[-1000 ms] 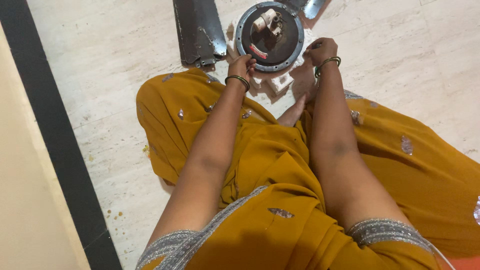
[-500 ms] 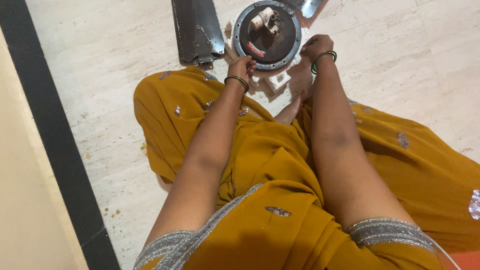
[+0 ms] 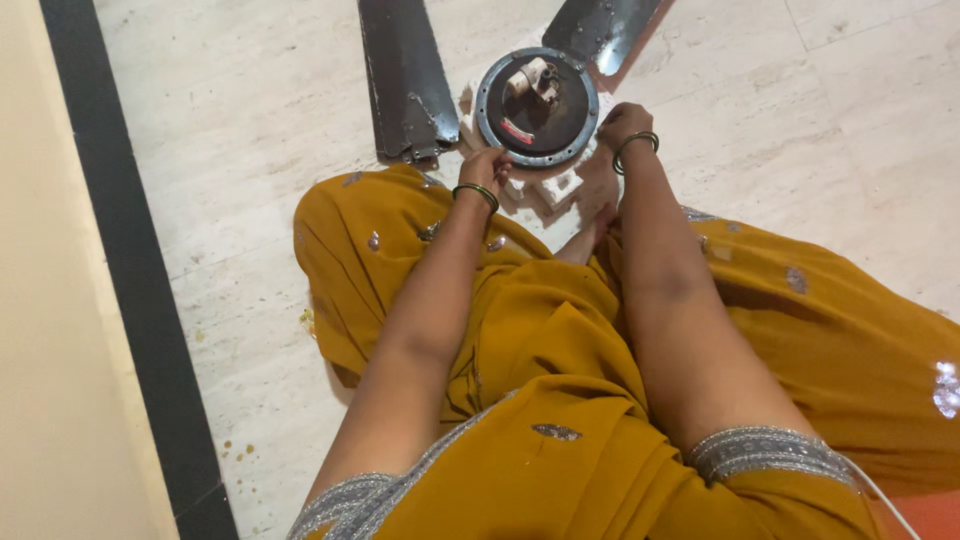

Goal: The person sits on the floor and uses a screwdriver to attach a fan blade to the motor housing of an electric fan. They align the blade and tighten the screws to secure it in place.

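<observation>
A round dark ceiling-fan motor (image 3: 537, 105) with a grey rim lies flat on white foam blocks (image 3: 557, 186) on the floor in front of me. My left hand (image 3: 487, 166) is curled against its lower left rim, with a green bangle on the wrist. My right hand (image 3: 622, 122) is curled on the right rim, also with bangles. Two dark fan blades reach away from the motor: one (image 3: 403, 75) up and to the left, the other (image 3: 603, 28) up and to the right. What my fingertips pinch is too small to see.
I sit on a pale marble floor (image 3: 250, 170) with mustard-yellow cloth (image 3: 540, 330) over my legs. A bare foot (image 3: 582, 245) shows just below the foam. A black floor border (image 3: 130, 270) and a cream wall run along the left.
The view has tilted, so the motor sits lower in the frame and more of both blades shows. Both hands stay at the motor's rim.
</observation>
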